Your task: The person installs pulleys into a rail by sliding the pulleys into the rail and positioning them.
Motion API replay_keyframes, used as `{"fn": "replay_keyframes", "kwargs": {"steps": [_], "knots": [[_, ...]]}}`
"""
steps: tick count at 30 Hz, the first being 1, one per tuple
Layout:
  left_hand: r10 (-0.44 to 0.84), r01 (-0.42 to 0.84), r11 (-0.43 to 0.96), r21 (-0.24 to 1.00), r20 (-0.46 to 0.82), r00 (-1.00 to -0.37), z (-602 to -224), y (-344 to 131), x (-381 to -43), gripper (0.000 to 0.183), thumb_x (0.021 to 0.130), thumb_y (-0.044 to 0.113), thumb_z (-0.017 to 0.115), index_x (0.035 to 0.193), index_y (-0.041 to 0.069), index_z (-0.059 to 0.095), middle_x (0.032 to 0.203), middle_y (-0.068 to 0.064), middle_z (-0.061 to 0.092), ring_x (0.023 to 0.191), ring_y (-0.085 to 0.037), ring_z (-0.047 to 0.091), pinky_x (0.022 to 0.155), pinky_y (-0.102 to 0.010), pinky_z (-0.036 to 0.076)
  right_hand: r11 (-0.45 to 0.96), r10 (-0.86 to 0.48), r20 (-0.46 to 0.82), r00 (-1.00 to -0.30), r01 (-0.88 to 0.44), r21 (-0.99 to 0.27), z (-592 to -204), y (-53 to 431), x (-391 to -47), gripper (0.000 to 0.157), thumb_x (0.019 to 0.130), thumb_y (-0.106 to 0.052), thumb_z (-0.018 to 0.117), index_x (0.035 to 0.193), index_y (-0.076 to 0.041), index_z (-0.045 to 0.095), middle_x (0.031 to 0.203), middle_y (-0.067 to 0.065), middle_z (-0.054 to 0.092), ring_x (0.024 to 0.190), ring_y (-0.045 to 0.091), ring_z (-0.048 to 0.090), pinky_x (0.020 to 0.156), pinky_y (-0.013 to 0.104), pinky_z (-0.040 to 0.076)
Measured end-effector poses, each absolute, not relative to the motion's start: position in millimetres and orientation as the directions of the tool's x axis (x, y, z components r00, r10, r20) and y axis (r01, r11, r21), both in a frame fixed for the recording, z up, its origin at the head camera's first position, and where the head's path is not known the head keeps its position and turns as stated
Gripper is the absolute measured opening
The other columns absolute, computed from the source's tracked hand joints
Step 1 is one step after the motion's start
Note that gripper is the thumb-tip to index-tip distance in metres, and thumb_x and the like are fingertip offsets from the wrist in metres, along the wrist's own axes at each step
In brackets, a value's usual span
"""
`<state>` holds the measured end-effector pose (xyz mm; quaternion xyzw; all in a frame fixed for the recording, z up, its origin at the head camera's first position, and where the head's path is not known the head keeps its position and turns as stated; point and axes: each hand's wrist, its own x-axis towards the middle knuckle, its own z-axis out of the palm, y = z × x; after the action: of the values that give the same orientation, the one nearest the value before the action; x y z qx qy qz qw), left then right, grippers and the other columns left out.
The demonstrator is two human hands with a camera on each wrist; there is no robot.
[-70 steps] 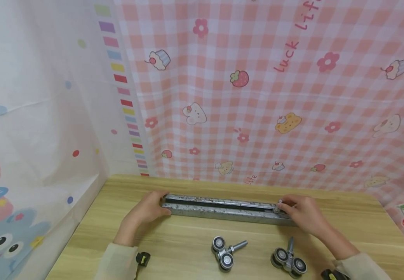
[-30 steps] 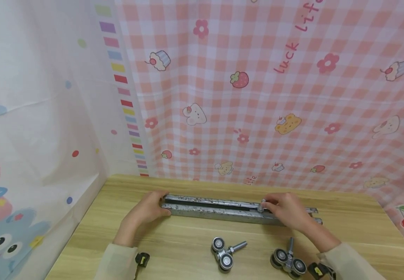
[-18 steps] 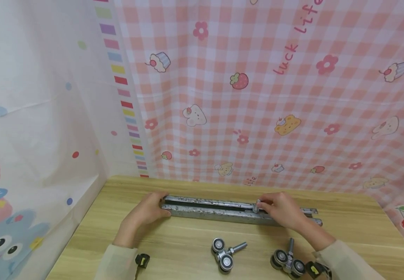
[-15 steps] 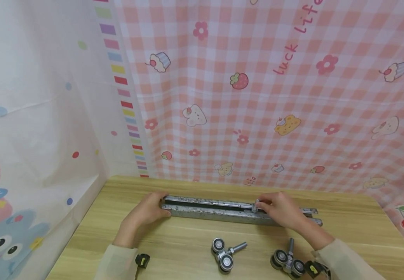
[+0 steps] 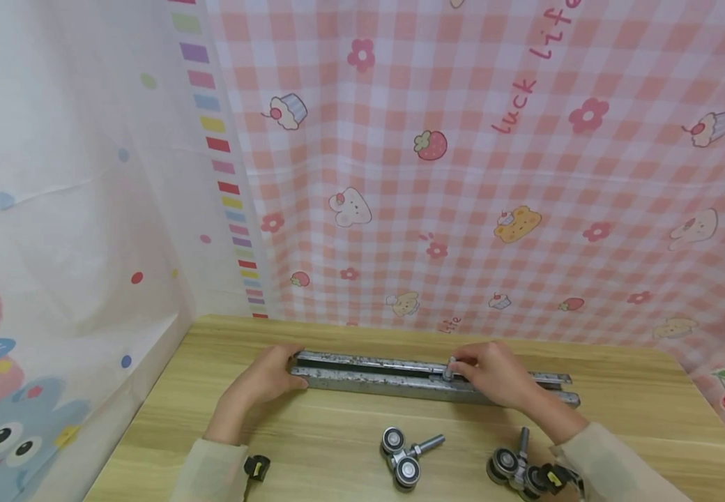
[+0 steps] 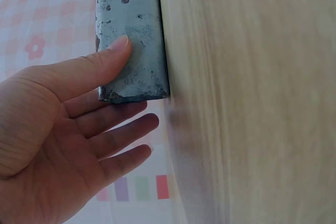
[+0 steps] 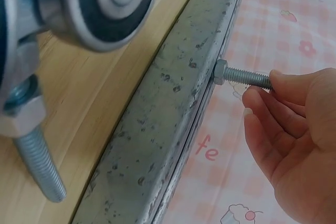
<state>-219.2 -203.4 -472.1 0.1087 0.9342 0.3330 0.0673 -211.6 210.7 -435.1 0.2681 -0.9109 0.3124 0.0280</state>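
A scuffed metal track (image 5: 375, 385) lies lengthwise on the wooden table, its open slot facing up. My left hand (image 5: 265, 380) grips its left end. In the left wrist view the thumb (image 6: 107, 64) presses the side of the track, while the other fingers reach past its end. A threaded bolt (image 7: 245, 77) with a hex nut at its base stands up out of the slot, right of the middle. My right hand (image 5: 497, 373) pinches the bolt's tip between thumb and fingers. Whatever the bolt joins inside the track is hidden.
Two roller trolleys, each with two black-rimmed wheels and a bolt, lie in front of the track: one trolley (image 5: 400, 457) near the middle, another trolley (image 5: 516, 467) under the right wrist's camera strap. A pink checked curtain (image 5: 463, 174) hangs behind the table.
My right hand has slid the bolt leftward along the slot, from near the track's right end, uncovering that end. My left hand has kept its place on the left end.
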Motion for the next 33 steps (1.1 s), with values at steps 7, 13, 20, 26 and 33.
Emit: {"fn": "replay_keyframes", "kwargs": {"steps": [7, 13, 20, 26, 33], "knots": [[0.253, 0.155, 0.750, 0.643, -0.062, -0.966, -470.7, -202.7, -220.1, 0.066, 0.086, 0.007, 0.086, 0.143, -0.009, 0.057, 0.142, -0.026, 0.060, 0.133, -0.043, 0.055, 0.112, -0.056, 0.047, 0.663, -0.474, 0.199, -0.858, -0.496, -0.561, -433.9, 202.8, -213.7, 0.008, 0.098, -0.009, 0.073, 0.098, -0.009, 0.081, 0.083, -0.002, 0.075, 0.059, 0.002, 0.053, 0.054, 0.025, 0.046], [0.264, 0.168, 0.749, 0.641, -0.056, -0.963, -466.1, -202.9, -220.5, 0.065, 0.086, 0.007, 0.086, 0.142, -0.009, 0.057, 0.141, -0.027, 0.060, 0.134, -0.044, 0.055, 0.111, -0.056, 0.047, 0.660, -0.486, 0.210, -0.848, -0.514, -0.548, -432.6, 196.0, -216.4, 0.007, 0.098, -0.009, 0.074, 0.097, -0.011, 0.081, 0.082, -0.002, 0.075, 0.060, 0.001, 0.056, 0.055, 0.025, 0.048], [0.270, 0.179, 0.756, 0.630, -0.052, -0.961, -465.9, -203.8, -219.7, 0.065, 0.085, 0.008, 0.087, 0.141, -0.009, 0.058, 0.140, -0.026, 0.061, 0.133, -0.044, 0.056, 0.111, -0.056, 0.048, 0.655, -0.497, 0.207, -0.843, -0.521, -0.547, -432.1, 186.9, -219.1, 0.006, 0.097, -0.009, 0.075, 0.095, -0.010, 0.081, 0.080, -0.004, 0.074, 0.061, 0.001, 0.055, 0.055, 0.024, 0.050], [0.262, 0.170, 0.755, 0.634, -0.053, -0.964, -468.6, -202.9, -219.4, 0.065, 0.085, 0.006, 0.087, 0.141, -0.010, 0.058, 0.141, -0.027, 0.060, 0.134, -0.044, 0.055, 0.112, -0.056, 0.047, 0.656, -0.494, 0.186, -0.849, -0.504, -0.562, -431.8, 179.6, -219.4, 0.007, 0.097, -0.009, 0.075, 0.099, -0.008, 0.081, 0.084, -0.002, 0.076, 0.069, 0.005, 0.065, 0.059, 0.025, 0.054], [0.250, 0.157, 0.754, 0.637, -0.058, -0.967, -471.2, -202.8, -219.3, 0.064, 0.086, 0.007, 0.087, 0.141, -0.009, 0.058, 0.141, -0.026, 0.061, 0.134, -0.043, 0.055, 0.111, -0.056, 0.047, 0.654, -0.500, 0.195, -0.844, -0.516, -0.553, -433.9, 172.4, -220.8, 0.007, 0.097, -0.010, 0.075, 0.100, -0.007, 0.081, 0.084, -0.002, 0.076, 0.071, 0.002, 0.066, 0.062, 0.025, 0.055]]}}
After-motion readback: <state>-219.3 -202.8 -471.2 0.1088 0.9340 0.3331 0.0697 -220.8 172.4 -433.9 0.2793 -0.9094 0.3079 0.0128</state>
